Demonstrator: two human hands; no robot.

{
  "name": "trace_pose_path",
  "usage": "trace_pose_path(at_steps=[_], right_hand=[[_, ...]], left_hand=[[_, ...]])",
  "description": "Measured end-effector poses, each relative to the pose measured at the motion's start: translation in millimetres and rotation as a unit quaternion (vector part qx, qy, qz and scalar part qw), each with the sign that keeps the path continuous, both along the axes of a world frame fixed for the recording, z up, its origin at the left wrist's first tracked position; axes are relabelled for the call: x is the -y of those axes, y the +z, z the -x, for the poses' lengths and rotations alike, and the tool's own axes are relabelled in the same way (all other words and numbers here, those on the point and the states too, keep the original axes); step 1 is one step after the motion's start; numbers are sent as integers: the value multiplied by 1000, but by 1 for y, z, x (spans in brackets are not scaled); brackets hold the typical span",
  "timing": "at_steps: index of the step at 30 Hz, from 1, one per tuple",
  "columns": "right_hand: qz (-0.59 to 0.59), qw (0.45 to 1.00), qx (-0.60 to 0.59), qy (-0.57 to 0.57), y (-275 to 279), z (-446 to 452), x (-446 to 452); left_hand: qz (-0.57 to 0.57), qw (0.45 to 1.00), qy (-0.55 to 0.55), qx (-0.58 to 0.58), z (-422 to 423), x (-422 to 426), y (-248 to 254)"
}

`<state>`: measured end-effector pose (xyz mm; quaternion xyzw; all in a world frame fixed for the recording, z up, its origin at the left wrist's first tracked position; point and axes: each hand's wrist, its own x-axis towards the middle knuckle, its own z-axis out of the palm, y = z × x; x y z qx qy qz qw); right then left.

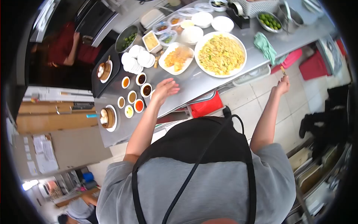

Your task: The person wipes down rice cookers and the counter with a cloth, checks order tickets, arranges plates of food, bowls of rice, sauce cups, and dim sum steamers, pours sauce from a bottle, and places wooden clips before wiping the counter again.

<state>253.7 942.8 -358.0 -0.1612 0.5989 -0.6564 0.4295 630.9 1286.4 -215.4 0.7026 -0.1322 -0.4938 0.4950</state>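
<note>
The person's left hand hovers near the front of a long stainless-steel counter, fingers stretched out, gripping nothing; whether it brushes the surface cannot be told. The right hand reaches far out to the side, past the counter's front edge, pinching a small, thin, yellowish-brown piece that sticks up from the fingers; it is too small to identify. It looks light and is probably easy to keep between thumb and forefinger at its lower end. Ahead and left of the right hand, a crumpled pale-green cloth hangs over the edge. Just left of the left hand sit small, round white cups of coloured sauces, likely light but quick to spill, best taken by the outer walls. Just beyond that hand's fingers is a white, rounded-square plate of golden fried food. Further right of it lies a large, round white plate heaped with yellow fried rice, probably heavy and smooth, calling for a grip on opposite rims.
</note>
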Motion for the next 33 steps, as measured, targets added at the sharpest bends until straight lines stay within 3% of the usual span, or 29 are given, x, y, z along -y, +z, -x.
trace_pose_path(at_steps=[2, 5, 6, 8, 11, 15, 16, 17, 19, 20, 21, 22, 25, 26, 29, 30, 32, 33], right_hand=[[168, 981, -6, 99, 81, -44, -18], [210, 909, -184, 310, 135, -126, -19], [267, 862, -228, 367, 157, -160, -33], [330, 776, -364, 394, 170, -225, -51], [416, 669, -447, 424, 175, -307, -77], [444, 568, -513, 466, 146, -379, -90], [395, 517, -575, 496, 136, -389, -91], [346, 460, -632, 519, 126, -400, -93], [315, 407, -670, 535, 123, -408, -99], [296, 367, -668, 575, 133, -409, -100], [291, 350, -644, 615, 148, -403, -104], [309, 341, -640, 615, 162, -397, -109], [416, 448, -543, 575, 163, -397, -99], [442, 474, -478, 593, 169, -393, -96], [513, 541, -371, 554, 190, -370, -92], [509, 548, -384, 542, 195, -359, -90], [473, 568, -378, 558, 196, -338, -83], [457, 579, -372, 563, 191, -328, -76]], left_hand=[[32, 994, 71, -70, -1, 16, -15], [88, 966, 176, -168, -1, 44, -32], [112, 950, 216, -198, -2, 50, -38], [160, 942, 235, -180, -7, 55, -59], [206, 926, 266, -168, -11, 53, -76], [210, 920, 284, -171, 3, 38, -77], [214, 913, 304, -168, 4, 35, -90], [208, 952, 221, -32, 2, 33, -116], [188, 961, 165, 118, 3, 28, -110], [180, 947, 262, -42, 12, 28, -71], [177, 899, 346, -202, 16, 24, -44], [184, 890, 368, -195, 15, 16, -34], [199, 891, 349, -212, 3, -10, -25], [202, 946, 252, -21, -8, -26, -27], [317, 911, 261, -46, -50, -72, -22], [331, 881, 310, -132, -56, -92, 13], [350, 854, 363, -125, -87, -124, 25], [293, 850, 428, -97, -97, -135, 39]])
